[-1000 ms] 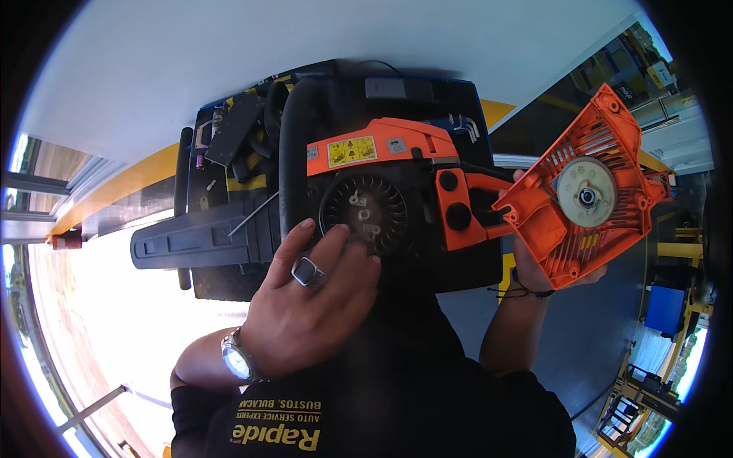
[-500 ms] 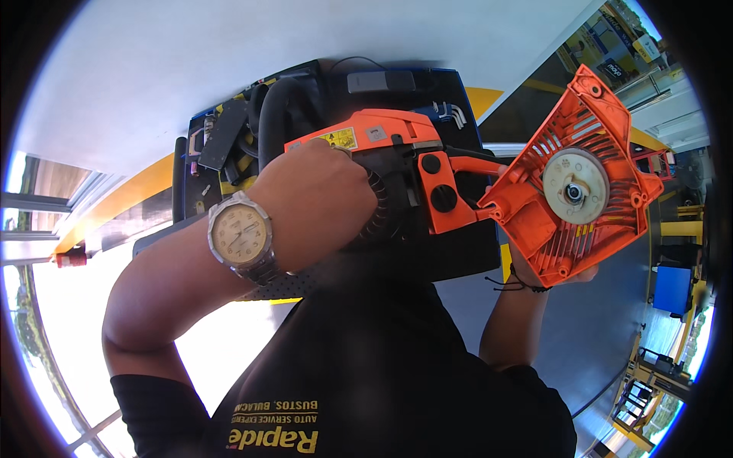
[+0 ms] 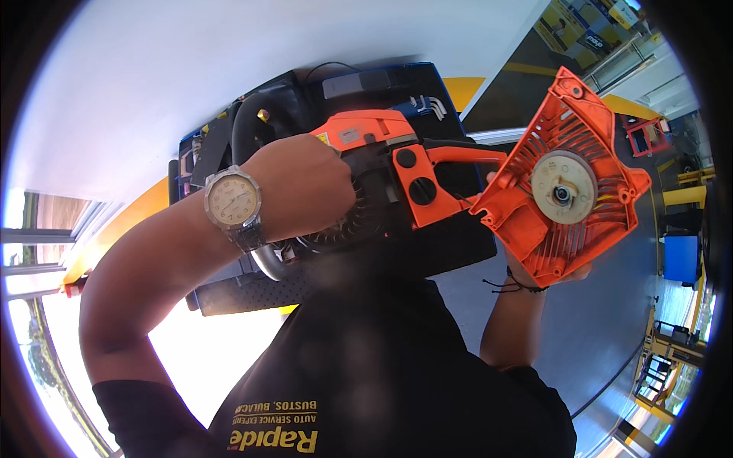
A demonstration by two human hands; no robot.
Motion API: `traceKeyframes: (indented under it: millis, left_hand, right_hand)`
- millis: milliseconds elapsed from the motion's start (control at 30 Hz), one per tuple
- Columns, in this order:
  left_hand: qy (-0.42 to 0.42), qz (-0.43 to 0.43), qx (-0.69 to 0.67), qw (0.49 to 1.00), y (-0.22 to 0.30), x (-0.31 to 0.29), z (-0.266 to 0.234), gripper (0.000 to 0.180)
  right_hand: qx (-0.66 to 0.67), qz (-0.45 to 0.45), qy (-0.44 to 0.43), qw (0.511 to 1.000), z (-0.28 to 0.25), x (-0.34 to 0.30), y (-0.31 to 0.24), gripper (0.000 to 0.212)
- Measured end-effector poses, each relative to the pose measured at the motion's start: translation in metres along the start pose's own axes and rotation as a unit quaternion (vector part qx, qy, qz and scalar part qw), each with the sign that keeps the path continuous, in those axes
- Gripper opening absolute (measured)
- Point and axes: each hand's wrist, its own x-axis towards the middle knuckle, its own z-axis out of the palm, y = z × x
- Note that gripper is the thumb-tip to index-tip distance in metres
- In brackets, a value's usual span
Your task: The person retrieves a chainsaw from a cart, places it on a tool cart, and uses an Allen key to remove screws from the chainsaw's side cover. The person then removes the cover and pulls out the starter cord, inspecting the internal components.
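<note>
An orange and black chainsaw (image 3: 362, 131) lies in front of me, its finned black flywheel (image 3: 365, 216) exposed toward my body. My left hand (image 3: 309, 185), with a watch on the wrist, is closed in a fist over the engine beside the flywheel. Its fingertips, and anything in them, are hidden behind the knuckles. On the right my right hand (image 3: 521, 269) grips an orange slatted starter cover (image 3: 527, 223) from behind and below, mostly covered by it. The cover's inner side faces me, showing a round off-white pulley (image 3: 548, 188). The chainsaw's rear handle (image 3: 467, 154) extends toward the cover.
Beneath the chainsaw is a dark, blue-edged work surface (image 3: 450, 252). A hex key set (image 3: 431, 107) and a grey flat box (image 3: 355, 84) lie at its far side. Farther right stand a red metal frame (image 3: 643, 137) and a blue box (image 3: 679, 259).
The view has shifted, so the chainsaw and cover appear farther left. My left wrist has tilted, exposing more of the flywheel and a silvery curved tube below. The right hand keeps its grip.
</note>
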Motion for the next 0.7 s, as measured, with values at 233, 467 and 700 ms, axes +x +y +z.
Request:
traceKeyframes:
  millis: [233,467,700]
  left_hand:
    - [0.056,0.031,-0.025,0.998,-0.004,-0.004,0.003,0.012]
    - [0.081,0.018,-0.014,0.996,-0.002,-0.007,-0.003,0.017]
    - [0.167,-0.030,-0.045,0.984,0.024,-0.019,-0.013,0.025]
  right_hand:
    - [0.044,0.031,-0.019,0.998,0.003,0.003,0.014,0.085]
    - [0.051,0.060,-0.047,0.996,0.002,-0.004,-0.001,0.082]
    - [0.032,0.159,-0.073,0.984,0.009,-0.026,-0.061,0.079]
